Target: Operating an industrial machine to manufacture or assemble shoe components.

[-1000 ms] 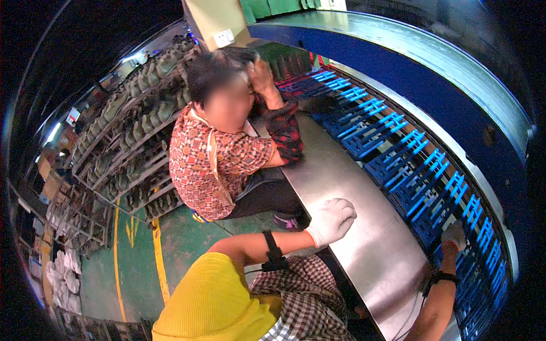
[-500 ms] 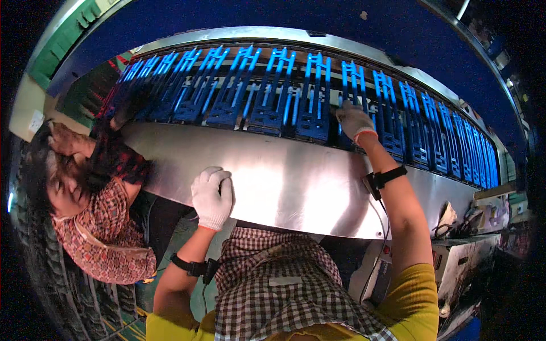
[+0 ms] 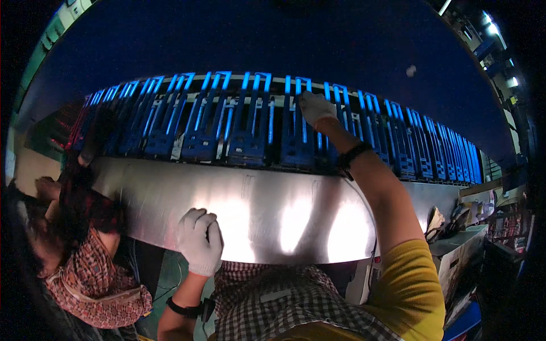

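My left hand [image 3: 199, 241], in a white knit glove, is over the near part of a shiny metal ledge [image 3: 162, 213]. Its fingers are bent inward and close together; their palm side is hidden. My right hand [image 3: 318, 108], gloved too, reaches over the ledge to a row of upright blue-lit forked pieces [image 3: 247, 139]. Its fingers curl at the upper part of one piece near the middle of the row. Whatever they pinch, if anything, is covered by the glove. Dark bands circle both my wrists or forearms.
A dark blue panel [image 3: 261, 37] overhangs the row. At the left, close to the ledge, a person in a patterned apron [image 3: 99, 278] reaches toward the row's end. A worn box [image 3: 455, 253] stands at the right, with loose items by it.
My right hand has moved toward the upper ends of the blue pieces and to the left. My view has tilted upward, showing more of the dark panel. My left hand stays by the ledge.
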Demonstrator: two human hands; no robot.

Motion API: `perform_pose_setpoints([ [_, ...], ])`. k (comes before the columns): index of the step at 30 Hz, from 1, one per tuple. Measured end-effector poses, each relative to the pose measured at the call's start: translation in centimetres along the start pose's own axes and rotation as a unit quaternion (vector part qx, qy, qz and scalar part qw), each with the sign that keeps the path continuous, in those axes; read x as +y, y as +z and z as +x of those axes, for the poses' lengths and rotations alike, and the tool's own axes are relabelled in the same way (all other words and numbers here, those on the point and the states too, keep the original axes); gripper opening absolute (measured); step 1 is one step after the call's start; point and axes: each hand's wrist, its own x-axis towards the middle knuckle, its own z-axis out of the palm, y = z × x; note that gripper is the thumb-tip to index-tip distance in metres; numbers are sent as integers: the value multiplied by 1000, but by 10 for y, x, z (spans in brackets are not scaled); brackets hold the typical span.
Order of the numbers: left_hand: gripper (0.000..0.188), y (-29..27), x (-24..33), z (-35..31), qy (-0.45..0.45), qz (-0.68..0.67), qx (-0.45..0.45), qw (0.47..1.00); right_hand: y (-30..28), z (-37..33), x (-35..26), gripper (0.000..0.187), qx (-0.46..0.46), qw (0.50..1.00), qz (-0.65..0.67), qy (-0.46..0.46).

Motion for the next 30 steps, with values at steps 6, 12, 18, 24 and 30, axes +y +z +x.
perform_pose_setpoints([
  [6, 15, 7, -3, 9, 1, 10, -15, 1000, 20, 68, 43, 41, 126, 991, 35, -3],
  [12, 18, -1, -4, 13, 34, -11, -18, 999, 26, 43, 32, 44, 223, 972, 7, -79],
  [18, 19, -11, 0, 6, 33, -9, -18, 999, -41, -24, 23, 45, -221, 964, -5, -147],
  [24, 20, -19, 9, 2, 25, 10, -17, 1000, -4, 15, -4, 37, 83, 995, 58, 9],
  [30, 21, -20, 10, 8, 26, 4, -15, 1000, 1, 59, 46, 36, 61, 997, 45, -11],
])
